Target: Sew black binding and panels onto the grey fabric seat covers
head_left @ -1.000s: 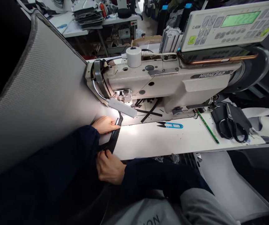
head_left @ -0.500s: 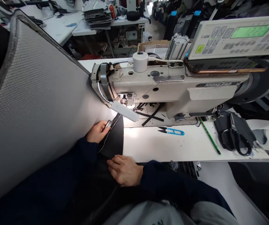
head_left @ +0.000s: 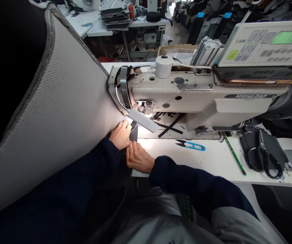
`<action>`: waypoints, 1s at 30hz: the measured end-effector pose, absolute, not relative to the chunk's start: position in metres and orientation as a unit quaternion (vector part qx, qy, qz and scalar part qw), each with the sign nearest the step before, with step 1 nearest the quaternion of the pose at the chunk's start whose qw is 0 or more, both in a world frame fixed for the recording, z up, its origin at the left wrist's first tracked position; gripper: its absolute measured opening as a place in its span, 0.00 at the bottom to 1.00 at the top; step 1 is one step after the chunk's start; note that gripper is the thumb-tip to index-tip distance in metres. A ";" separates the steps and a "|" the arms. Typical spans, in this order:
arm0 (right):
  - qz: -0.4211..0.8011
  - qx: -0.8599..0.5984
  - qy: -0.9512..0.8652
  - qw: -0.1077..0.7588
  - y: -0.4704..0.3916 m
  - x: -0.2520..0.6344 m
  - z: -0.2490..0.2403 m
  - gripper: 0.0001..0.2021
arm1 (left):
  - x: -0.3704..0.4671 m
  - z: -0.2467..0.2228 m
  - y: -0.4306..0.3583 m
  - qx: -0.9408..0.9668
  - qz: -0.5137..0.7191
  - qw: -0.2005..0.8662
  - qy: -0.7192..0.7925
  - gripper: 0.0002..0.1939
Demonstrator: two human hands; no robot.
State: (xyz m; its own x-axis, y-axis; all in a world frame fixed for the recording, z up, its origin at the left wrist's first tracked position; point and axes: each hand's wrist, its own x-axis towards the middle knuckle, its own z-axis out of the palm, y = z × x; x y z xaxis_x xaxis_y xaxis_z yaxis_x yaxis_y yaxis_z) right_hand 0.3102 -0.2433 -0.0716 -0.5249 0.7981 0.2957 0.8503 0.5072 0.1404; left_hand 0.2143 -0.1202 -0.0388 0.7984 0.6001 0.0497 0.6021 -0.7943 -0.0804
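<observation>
My left hand (head_left: pixel 120 135) is close to the sewing machine's needle area, its fingers bent down and closed on the black fabric (head_left: pixel 134 133). Right beside it, my right hand (head_left: pixel 139 157) has its fingers curled over the fabric's edge, gripping it; the fingertips are partly hidden. The black fabric runs up under the lamp of the sewing machine (head_left: pixel 171 91). A large light-grey textured panel (head_left: pixel 77 91) with a dark bound edge rises on the left, against the machine's head. Whether the left hand still has the small metallic piece is hidden.
Blue thread snips (head_left: pixel 191 145) lie on the white table (head_left: pixel 161 159). Black strips (head_left: pixel 171 125) cross on the machine bed. Further right are a green pencil (head_left: pixel 233 152) and black-handled scissors (head_left: pixel 264 157). A control box (head_left: pixel 270 44) stands above the machine.
My right hand has moved up to meet the left one and grips the fabric. My left hand has moved nearer the needle area; the metallic piece in it no longer shows. The view has shifted left.
</observation>
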 end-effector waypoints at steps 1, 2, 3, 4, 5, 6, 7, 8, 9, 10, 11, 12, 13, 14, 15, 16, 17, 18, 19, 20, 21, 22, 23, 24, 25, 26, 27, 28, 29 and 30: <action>-0.158 -0.457 -0.871 0.089 -0.241 0.311 -0.074 0.18 | 0.215 -0.037 -0.119 -0.947 -0.006 0.062 -0.314 0.12; -0.177 -0.437 -0.878 0.078 -0.239 0.312 -0.075 0.17 | 0.214 -0.034 -0.118 -0.950 -0.003 0.076 -0.303 0.11; -0.189 -0.422 -0.884 0.066 -0.239 0.313 -0.077 0.17 | 0.213 -0.031 -0.116 -0.955 -0.001 0.086 -0.285 0.10; -0.194 -0.411 -0.889 0.057 -0.238 0.315 -0.078 0.17 | 0.211 -0.028 -0.114 -0.961 0.002 0.090 -0.261 0.10; -0.192 -0.402 -0.894 0.051 -0.238 0.316 -0.078 0.17 | 0.209 -0.024 -0.112 -0.968 0.003 0.088 -0.236 0.10; -0.186 -0.395 -0.898 0.048 -0.239 0.317 -0.078 0.17 | 0.208 -0.021 -0.110 -0.974 0.000 0.082 -0.213 0.10; -0.177 -0.390 -0.902 0.048 -0.239 0.319 -0.078 0.17 | 0.207 -0.018 -0.108 -0.978 -0.005 0.074 -0.194 0.10; -0.168 -0.388 -0.905 0.050 -0.239 0.320 -0.077 0.16 | 0.206 -0.015 -0.107 -0.981 -0.010 0.066 -0.182 0.10; -0.160 -0.388 -0.906 0.052 -0.240 0.320 -0.077 0.16 | 0.206 -0.014 -0.105 -0.983 -0.015 0.057 -0.172 0.10; -0.154 -0.389 -0.907 0.054 -0.240 0.321 -0.077 0.16 | 0.207 -0.013 -0.105 -0.985 -0.018 0.050 -0.166 0.10; -0.153 -0.389 -0.907 0.056 -0.240 0.321 -0.077 0.16 | 0.209 -0.013 -0.104 -0.986 -0.017 0.044 -0.163 0.11; -0.154 -0.389 -0.906 0.058 -0.240 0.322 -0.077 0.17 | 0.211 -0.015 -0.104 -0.986 -0.013 0.038 -0.161 0.11; -0.158 -0.389 -0.906 0.059 -0.240 0.322 -0.077 0.17 | 0.212 -0.017 -0.105 -0.986 -0.010 0.036 -0.162 0.11; -0.161 -0.389 -0.905 0.060 -0.239 0.322 -0.078 0.17 | 0.214 -0.020 -0.107 -0.986 -0.007 0.036 -0.163 0.11; -0.163 -0.390 -0.904 0.063 -0.239 0.322 -0.078 0.17 | 0.216 -0.024 -0.109 -0.986 -0.001 0.039 -0.162 0.11; -0.162 -0.392 -0.903 0.066 -0.239 0.322 -0.079 0.18 | 0.217 -0.027 -0.111 -0.986 0.004 0.046 -0.159 0.11; -0.158 -0.395 -0.902 0.069 -0.239 0.322 -0.079 0.18 | 0.219 -0.029 -0.114 -0.987 0.010 0.053 -0.154 0.11; -0.154 -0.398 -0.902 0.072 -0.238 0.322 -0.079 0.18 | 0.219 -0.031 -0.116 -0.987 0.014 0.060 -0.149 0.11; -0.149 -0.400 -0.901 0.074 -0.238 0.323 -0.079 0.18 | 0.220 -0.032 -0.119 -0.987 0.019 0.065 -0.144 0.11; -0.145 -0.402 -0.901 0.076 -0.238 0.323 -0.078 0.18 | 0.220 -0.033 -0.121 -0.988 0.023 0.069 -0.140 0.12; -0.141 -0.404 -0.900 0.077 -0.237 0.323 -0.078 0.17 | 0.220 -0.033 -0.122 -0.987 0.026 0.072 -0.138 0.12; -0.137 -0.406 -0.900 0.080 -0.237 0.323 -0.077 0.17 | 0.220 -0.033 -0.123 -0.987 0.029 0.074 -0.137 0.12; -0.132 -0.410 -0.899 0.082 -0.236 0.323 -0.076 0.17 | 0.220 -0.033 -0.123 -0.987 0.032 0.074 -0.136 0.13; -0.129 -0.415 -0.897 0.085 -0.235 0.323 -0.076 0.17 | 0.220 -0.033 -0.123 -0.987 0.035 0.073 -0.137 0.13; -0.126 -0.419 -0.895 0.087 -0.234 0.323 -0.076 0.16 | 0.220 -0.033 -0.121 -0.987 0.038 0.070 -0.138 0.13; -0.125 -0.425 -0.892 0.088 -0.232 0.324 -0.077 0.16 | 0.221 -0.033 -0.119 -0.987 0.039 0.065 -0.140 0.13; -0.125 -0.431 -0.889 0.088 -0.230 0.324 -0.078 0.16 | 0.222 -0.033 -0.117 -0.987 0.042 0.059 -0.142 0.12; -0.126 -0.437 -0.886 0.086 -0.228 0.325 -0.079 0.15 | 0.224 -0.033 -0.114 -0.987 0.046 0.053 -0.143 0.12; -0.127 -0.443 -0.883 0.085 -0.224 0.326 -0.081 0.15 | 0.225 -0.034 -0.111 -0.987 0.050 0.047 -0.144 0.12; -0.127 -0.448 -0.881 0.083 -0.221 0.327 -0.084 0.15 | 0.227 -0.034 -0.108 -0.987 0.054 0.041 -0.147 0.12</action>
State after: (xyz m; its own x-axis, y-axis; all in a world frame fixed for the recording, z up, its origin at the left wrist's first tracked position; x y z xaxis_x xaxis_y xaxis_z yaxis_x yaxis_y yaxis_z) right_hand 0.3268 -0.2207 -0.0836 -0.5844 0.7684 0.2607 0.8108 0.5661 0.1487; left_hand 0.2272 -0.1083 -0.0339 0.9508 0.2954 -0.0937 0.2866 -0.9531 -0.0968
